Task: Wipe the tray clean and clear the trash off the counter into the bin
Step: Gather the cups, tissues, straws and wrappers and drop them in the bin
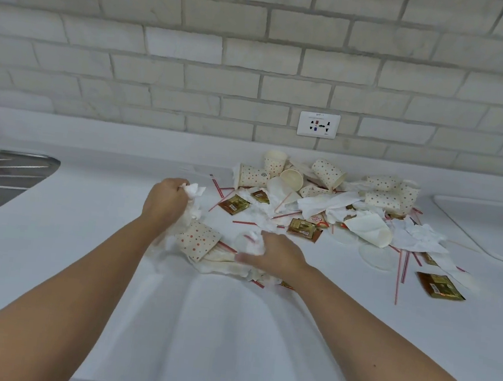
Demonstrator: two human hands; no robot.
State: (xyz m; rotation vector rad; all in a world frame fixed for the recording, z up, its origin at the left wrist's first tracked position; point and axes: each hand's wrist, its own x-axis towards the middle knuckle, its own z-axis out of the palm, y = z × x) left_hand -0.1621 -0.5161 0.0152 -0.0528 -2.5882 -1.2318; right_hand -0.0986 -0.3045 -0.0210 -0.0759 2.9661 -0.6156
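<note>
Paper everywhere. Clenches crumpled tissue [195,191] in left hand [166,199], just left of trash pile [337,200]; grasps tissue wad [253,244] in right hand [274,254], dotted cup [199,242] between, likely bunching one load for bin. Leaves tray [490,230] right of pile, seemingly not yet wiped.

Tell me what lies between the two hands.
In the head view, a dotted paper cup amid crumpled napkins lies between the left hand and the right hand.
</note>
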